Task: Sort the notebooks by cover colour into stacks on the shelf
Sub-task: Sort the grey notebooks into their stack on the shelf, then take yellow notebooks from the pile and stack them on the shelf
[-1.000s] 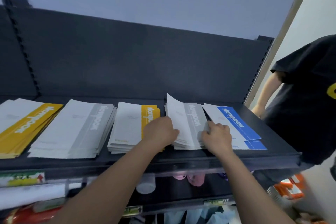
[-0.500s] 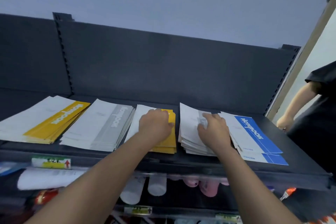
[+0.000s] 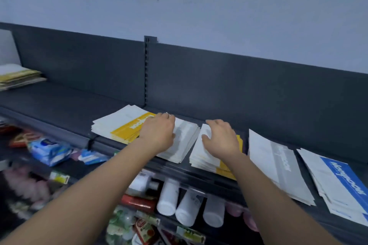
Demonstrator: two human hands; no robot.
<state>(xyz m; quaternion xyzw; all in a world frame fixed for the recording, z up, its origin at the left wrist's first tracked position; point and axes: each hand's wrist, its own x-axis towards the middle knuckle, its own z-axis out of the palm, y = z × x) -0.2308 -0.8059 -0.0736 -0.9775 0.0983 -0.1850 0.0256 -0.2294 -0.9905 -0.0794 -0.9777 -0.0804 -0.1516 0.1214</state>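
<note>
Five notebook stacks lie in a row on the dark shelf [image 3: 59, 101]. From the left they are a yellow-band stack [image 3: 121, 127], a grey-band stack [image 3: 185, 141], a second yellow-band stack [image 3: 207, 157], a second grey-band stack [image 3: 278, 165] and a blue-band stack [image 3: 338, 181]. My left hand [image 3: 157, 133] lies palm down on the first grey-band stack, touching the edge of the yellow one beside it. My right hand [image 3: 221, 139] rests on the second yellow-band stack with its fingers apart. Neither hand holds a notebook.
Another pile of yellowish notebooks [image 3: 18, 75] sits at the far left end of the shelf, with bare shelf between it and the row. The shelf below holds white bottles [image 3: 185, 205], blue packets [image 3: 47, 149] and other goods. An upright slotted post [image 3: 146, 69] divides the back panel.
Both hands have moved one stack to the left: the left from the middle yellow-band stack to the grey one, the right from the grey-band stack to the yellow one. The view has swung left.
</note>
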